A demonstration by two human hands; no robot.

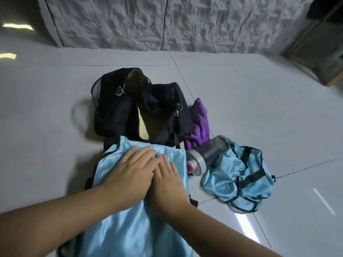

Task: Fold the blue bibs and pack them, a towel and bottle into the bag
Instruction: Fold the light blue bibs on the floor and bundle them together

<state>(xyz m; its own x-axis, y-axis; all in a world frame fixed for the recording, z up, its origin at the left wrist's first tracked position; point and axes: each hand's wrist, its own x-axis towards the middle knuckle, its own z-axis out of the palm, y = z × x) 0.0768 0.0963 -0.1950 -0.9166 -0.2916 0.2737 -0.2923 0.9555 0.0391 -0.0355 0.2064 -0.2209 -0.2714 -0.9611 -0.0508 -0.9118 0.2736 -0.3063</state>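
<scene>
Pale grey tiled floor (259,108), rough grey stone wall (148,21) behind (wooden frame at far right). Black bag (115,112) unzipped, mouth gaping upward. Blue bib (130,219) spread lengthwise toward the bag, flattened under left hand (130,175) and right hand (167,180), fingers straight, gripping nothing. Purple towel (198,123), bottle (207,154) on its side, crumpled bib (239,175) at right.

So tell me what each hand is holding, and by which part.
Nothing is held. Both the left hand and the right hand lie flat, fingers straight, pressing on the upper part of the bib spread on the floor; neither has a grip.
</scene>
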